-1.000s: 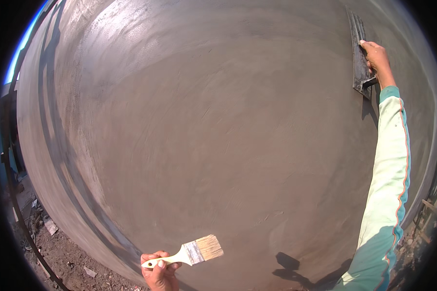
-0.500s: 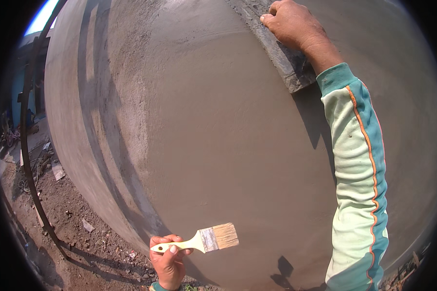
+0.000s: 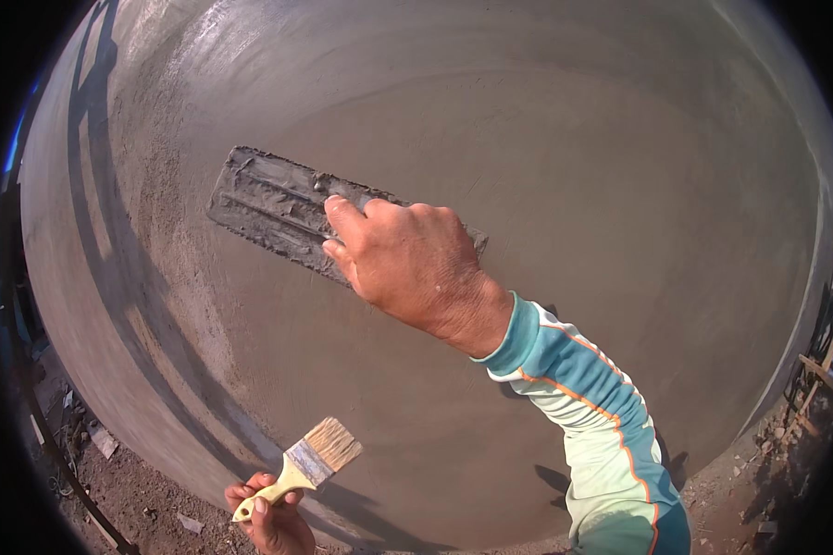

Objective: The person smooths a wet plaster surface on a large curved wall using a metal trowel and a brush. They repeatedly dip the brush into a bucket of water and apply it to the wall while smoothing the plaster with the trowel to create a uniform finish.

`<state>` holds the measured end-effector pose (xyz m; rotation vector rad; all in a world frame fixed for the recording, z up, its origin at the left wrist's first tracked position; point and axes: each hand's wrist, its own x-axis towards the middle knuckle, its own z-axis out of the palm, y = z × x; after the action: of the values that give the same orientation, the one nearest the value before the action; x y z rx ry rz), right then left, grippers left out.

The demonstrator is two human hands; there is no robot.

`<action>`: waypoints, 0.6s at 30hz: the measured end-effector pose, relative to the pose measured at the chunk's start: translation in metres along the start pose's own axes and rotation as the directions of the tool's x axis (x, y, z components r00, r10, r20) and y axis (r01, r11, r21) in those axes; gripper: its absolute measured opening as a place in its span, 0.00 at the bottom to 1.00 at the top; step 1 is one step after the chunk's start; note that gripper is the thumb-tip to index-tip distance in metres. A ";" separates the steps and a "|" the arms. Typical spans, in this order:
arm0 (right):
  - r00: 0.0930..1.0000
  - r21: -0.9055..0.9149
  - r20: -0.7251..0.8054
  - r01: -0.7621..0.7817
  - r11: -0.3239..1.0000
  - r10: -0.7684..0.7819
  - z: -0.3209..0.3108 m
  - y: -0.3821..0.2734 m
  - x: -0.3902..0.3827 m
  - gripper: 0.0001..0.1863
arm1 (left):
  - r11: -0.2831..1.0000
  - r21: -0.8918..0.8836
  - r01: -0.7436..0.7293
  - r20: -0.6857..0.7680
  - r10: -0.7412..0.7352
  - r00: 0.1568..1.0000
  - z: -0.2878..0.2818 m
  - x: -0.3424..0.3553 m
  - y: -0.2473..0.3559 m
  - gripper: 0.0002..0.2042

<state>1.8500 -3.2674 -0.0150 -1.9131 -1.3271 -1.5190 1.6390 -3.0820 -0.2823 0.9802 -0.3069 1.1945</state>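
My right hand (image 3: 403, 264) is closed round the handle of a flat, mortar-caked trowel (image 3: 268, 199), which lies tilted against the grey plastered wall (image 3: 620, 185), left of the middle; my fingers hide the handle. At the lower left my left hand (image 3: 267, 518) grips the pale yellow handle of a paintbrush (image 3: 313, 458), its bristles pointing up and to the right, in front of the wall's lower part.
Rubble-strewn ground (image 3: 139, 490) shows below the wall on both sides. A dark bar (image 3: 51, 444) runs along the left rim. Wooden pieces (image 3: 819, 375) lie at the lower right edge. Long shadows fall on the wall's left side.
My right hand and the trowel have swept from the upper right to the middle left, the trowel turning from upright toward level. My left hand has shifted slightly left, tilting the brush upward.
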 end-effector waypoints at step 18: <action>0.166 0.683 -0.352 -0.628 0.374 0.921 -0.294 0.400 -0.322 0.22 | 0.924 -0.038 -0.380 0.771 0.269 0.578 0.660 -0.013 -0.151 0.08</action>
<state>2.0231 -3.8279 -0.0942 -1.1224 -0.0630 -1.0285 1.9509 -3.6038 0.0153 1.5854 -1.1557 1.0649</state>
